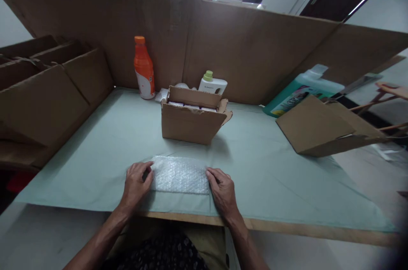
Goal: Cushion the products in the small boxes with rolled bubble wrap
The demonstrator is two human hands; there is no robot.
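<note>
The bubble wrap (180,175) lay flat and unfolded on the table (105,142), with nothing on it yet, so the wrapping looked barely begun (a judgement only). The left hand (136,182) pressed its fingers, loosely curled, on the sheet's left edge; the right hand (223,188) did likewise on the right edge, neither gripping it. The sheet thus sat between the two hands, touching both. Beyond the fingertips stood an open box (191,120) holding white items, with an orange bottle (144,68) and a white bottle (213,83) further off.
</note>
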